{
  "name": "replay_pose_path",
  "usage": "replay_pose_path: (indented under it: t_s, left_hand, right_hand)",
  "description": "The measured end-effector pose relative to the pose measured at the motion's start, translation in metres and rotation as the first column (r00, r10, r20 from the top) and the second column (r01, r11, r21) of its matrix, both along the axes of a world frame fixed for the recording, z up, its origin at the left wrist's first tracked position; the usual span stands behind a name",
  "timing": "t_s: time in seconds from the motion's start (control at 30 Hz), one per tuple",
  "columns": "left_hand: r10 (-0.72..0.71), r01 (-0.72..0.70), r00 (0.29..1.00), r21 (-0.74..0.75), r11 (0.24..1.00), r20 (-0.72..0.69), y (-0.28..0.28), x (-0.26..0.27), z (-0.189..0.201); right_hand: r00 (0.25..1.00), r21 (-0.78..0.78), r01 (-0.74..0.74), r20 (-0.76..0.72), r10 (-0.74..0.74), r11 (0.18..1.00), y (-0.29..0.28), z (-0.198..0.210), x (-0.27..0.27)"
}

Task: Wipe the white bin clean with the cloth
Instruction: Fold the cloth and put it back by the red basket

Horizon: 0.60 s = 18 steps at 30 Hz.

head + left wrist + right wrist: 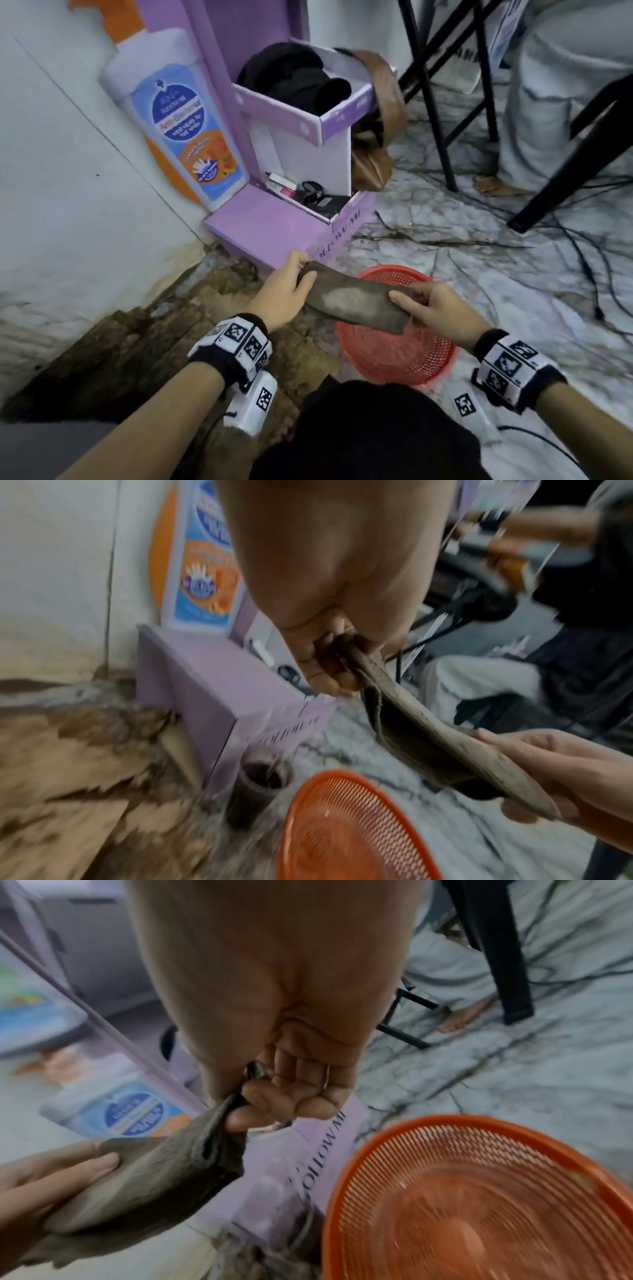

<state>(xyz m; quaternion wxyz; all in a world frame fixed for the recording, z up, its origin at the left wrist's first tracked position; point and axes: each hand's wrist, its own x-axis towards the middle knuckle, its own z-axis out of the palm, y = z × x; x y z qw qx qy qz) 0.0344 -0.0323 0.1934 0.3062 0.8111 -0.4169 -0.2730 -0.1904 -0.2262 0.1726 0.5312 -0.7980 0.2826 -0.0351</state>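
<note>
I see the left hand (286, 291) and right hand (433, 308) each pinching an end of the folded brown cloth (356, 303), fingers curled round it, stretched just above the red mesh basket's (394, 356) far rim. Purple stand (267, 229) beyond basket. No white bin spotted.

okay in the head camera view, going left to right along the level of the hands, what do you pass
Bare brown patch of floor → left hand, its grip on one end of the cloth → dirty brown cloth stretched between the hands above the orange mesh basket → right hand holding the other end → pale floor with black cables.
</note>
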Motion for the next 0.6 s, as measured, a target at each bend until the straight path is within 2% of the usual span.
replay_pose_path:
  t_s: [0.13, 0.23, 0.33, 0.6]
  left_hand:
    - [-0.031, 0.037, 0.999, 0.160, 0.986, -0.043, -0.007, -0.007, -0.062]
    - [-0.105, 0.111, 0.994, 0.210, 0.971, -0.043, -0.007, -0.017, -0.101]
    - [-0.141, 0.155, 0.987, 0.224, 0.962, -0.078, -0.011, -0.025, -0.127]
    - [-0.040, 0.049, 0.998, 0.233, 0.971, -0.044, -0.020, -0.040, -0.173]
  right_hand:
    - [0.989, 0.058, 0.110, -0.102, -0.104, 0.992, 0.027, -0.078, -0.025]
    - [0.968, 0.079, 0.202, -0.166, -0.187, 0.976, 0.057, -0.121, -0.047]
    - [0.943, 0.099, 0.285, -0.207, -0.261, 0.953, 0.075, -0.146, -0.058]
    - [0.882, -0.046, 0.393, -0.265, -0.391, 0.918, 0.093, -0.184, -0.064]
